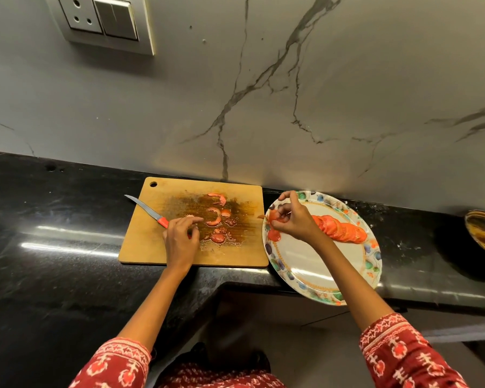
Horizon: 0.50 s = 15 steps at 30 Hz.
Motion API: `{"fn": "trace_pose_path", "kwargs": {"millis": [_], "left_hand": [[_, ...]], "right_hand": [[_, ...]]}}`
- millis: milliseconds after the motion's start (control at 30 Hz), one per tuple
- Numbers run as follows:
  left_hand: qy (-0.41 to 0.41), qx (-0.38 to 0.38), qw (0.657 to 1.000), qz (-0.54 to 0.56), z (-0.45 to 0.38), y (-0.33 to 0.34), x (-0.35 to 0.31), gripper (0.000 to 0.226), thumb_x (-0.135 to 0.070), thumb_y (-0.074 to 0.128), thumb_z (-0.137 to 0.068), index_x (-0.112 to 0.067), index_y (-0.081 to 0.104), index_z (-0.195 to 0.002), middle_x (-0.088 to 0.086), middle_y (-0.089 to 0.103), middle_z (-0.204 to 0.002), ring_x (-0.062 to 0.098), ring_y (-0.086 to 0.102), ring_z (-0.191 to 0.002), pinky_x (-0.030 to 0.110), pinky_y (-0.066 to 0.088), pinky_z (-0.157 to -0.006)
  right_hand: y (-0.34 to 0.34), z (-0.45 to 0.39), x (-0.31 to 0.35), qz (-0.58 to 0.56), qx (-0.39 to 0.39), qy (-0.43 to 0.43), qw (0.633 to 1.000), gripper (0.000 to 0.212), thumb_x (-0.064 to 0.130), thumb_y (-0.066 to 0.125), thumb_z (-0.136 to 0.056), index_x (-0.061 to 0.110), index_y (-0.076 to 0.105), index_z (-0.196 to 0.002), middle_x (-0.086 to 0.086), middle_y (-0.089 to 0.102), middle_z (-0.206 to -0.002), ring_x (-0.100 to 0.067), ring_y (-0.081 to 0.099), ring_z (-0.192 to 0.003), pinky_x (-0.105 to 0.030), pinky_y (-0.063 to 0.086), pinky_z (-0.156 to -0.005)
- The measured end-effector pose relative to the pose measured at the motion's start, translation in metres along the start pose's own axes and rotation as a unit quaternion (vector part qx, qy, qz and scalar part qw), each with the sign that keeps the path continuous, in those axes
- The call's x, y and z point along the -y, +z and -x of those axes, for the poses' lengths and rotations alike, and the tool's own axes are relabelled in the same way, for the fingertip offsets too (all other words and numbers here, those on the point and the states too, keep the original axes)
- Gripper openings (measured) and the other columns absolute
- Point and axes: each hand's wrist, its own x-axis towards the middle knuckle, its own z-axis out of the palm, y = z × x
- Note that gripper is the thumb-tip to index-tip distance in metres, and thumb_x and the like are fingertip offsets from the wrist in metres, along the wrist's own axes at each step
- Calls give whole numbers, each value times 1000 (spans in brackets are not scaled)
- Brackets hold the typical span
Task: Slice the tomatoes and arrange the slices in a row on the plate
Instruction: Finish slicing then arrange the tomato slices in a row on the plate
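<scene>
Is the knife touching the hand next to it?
Cannot tell. In the head view the left hand lies over the end of the knife's red handle on the cutting board, hiding whether they meet.

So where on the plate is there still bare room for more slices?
The plate is bare on its near half, below the row of slices. Its far-left rim is crowded: the right hand pinches a slice there, another slice beside it.

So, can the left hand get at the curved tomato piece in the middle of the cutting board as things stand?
Probably yes. The left hand lies over the cutting board, forefinger pointing at the curved tomato piece, with nothing between them. The knife lies on the hand's other side.
</scene>
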Motion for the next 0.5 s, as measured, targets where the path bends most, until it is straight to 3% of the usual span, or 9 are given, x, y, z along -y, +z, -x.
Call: {"fn": "trace_pose_path", "kwargs": {"millis": [167, 267, 500], "left_hand": [[23, 24, 999, 13, -1, 12, -17, 25, 2, 62, -81, -12, 69, -100, 7, 68, -101, 28, 53, -104, 45, 43, -88], [22, 20, 1000, 6, -2, 14, -21, 24, 0, 62, -81, -14, 70, -100, 6, 68, -102, 27, 53, -104, 48, 43, -88], [-7, -1, 1000, -19, -3, -1, -5, 26, 2, 60, -82, -14, 70, -99, 6, 68, -102, 28, 53, -105, 47, 37, -90]], "right_hand": [[-18, 2, 12, -94, 33, 18, 995, 52, -4, 68, -79, 12, 32, -113, -3, 59, -77, -16, 61, -76, -26, 54, -72], [-8, -1, 28, -112, 67, 19, 991, 52, -4, 68, -79, 14, 32, -113, -3, 57, -78, -13, 60, -74, -24, 54, -70], [77, -25, 53, 32, 166, -37, 985, 51, 1, 68, -79, 13, 34, -115, -1, 53, -76, -9, 53, -65, -18, 46, -59]]}}
